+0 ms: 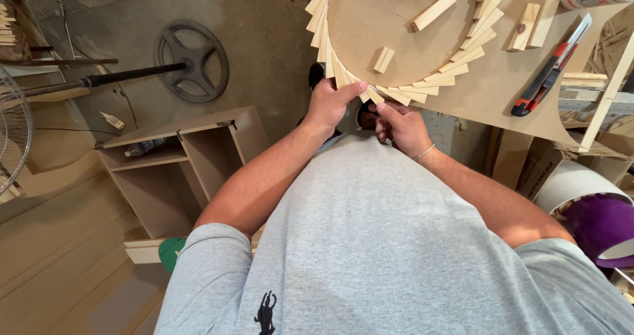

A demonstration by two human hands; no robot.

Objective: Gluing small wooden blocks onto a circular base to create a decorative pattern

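Head view: left hand (pixel 328 104) and right hand (pixel 401 125), forearms extended, meet at the near edge of a round fibreboard disc (pixel 389 24); fingers curl closed, pinching pale, smooth-sawn wooden slats (pixel 370 94) fanned around its rim. A red utility knife (pixel 551 67) lies apart on the board (pixel 502 90).

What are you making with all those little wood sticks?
A person is fitting small wooden slats in a fanned ring around a round board. The left hand presses the slats at the ring's near edge, and the right hand pinches one slat there. A few loose wooden blocks lie on the disc, and a red utility knife rests on the workbench.
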